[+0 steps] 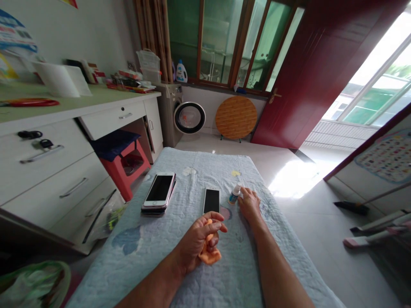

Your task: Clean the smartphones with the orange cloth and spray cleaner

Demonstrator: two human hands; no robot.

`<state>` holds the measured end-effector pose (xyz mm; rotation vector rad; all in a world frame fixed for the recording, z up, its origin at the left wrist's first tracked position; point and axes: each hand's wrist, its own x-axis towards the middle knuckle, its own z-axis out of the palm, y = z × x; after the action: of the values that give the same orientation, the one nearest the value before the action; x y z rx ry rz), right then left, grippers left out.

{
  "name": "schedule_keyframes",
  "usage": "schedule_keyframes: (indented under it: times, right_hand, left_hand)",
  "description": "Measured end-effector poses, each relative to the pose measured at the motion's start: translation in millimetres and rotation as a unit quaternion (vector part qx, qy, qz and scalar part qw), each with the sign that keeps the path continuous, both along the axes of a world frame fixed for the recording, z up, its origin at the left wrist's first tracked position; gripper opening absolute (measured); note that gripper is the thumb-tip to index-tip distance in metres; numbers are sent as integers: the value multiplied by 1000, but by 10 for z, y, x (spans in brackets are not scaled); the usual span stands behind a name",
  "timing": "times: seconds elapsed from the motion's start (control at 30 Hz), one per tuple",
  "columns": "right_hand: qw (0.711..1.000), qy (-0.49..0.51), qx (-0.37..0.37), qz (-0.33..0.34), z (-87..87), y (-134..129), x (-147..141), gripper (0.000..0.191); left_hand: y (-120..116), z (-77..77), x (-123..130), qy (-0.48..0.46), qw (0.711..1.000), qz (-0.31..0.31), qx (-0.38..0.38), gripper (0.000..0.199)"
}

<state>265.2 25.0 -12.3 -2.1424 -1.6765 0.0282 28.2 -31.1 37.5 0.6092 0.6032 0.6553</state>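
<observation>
Your left hand (198, 238), fingers curled with the index finger forward, holds an orange cloth (210, 257). Your right hand (248, 204), arm extended, palm down, meets a small bottle (234, 196); its grip is indiscernible. Beyond the cloth, a white phone (212, 200) lies face-up; a phone stack (159, 191) sits leftward.

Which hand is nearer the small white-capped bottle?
Right. The right hand is at the bottle, on its right; the left hand, holding an orange cloth, is farther off, to its left and nearer the camera.
</observation>
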Motion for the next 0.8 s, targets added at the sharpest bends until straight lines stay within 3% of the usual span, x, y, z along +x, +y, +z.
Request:
schedule_keyframes:
  times: [0.17,0.37,0.5,0.6,0.8]
  right_hand:
    - [1000,3,-16,-22,60,-4,-53,26]
    - [984,135,114,-28,140,-37,2,23]
    - [950,238,202,-21,400,-154,-24,25]
    - [937,276,213,16,654,-235,-89,26]
    - [962,168,189,106,991,-181,-143,21]
  left_hand:
    - [-6,-21,31,10,1000,0,21,23]
    - [14,-40,54,-10,999,11,35,27]
    - [15,-44,39,-17,999,24,26,32]
    - [24,-73,40,-22,999,30,17,39]
    - [55,-126,44,-37,999,29,26,37]
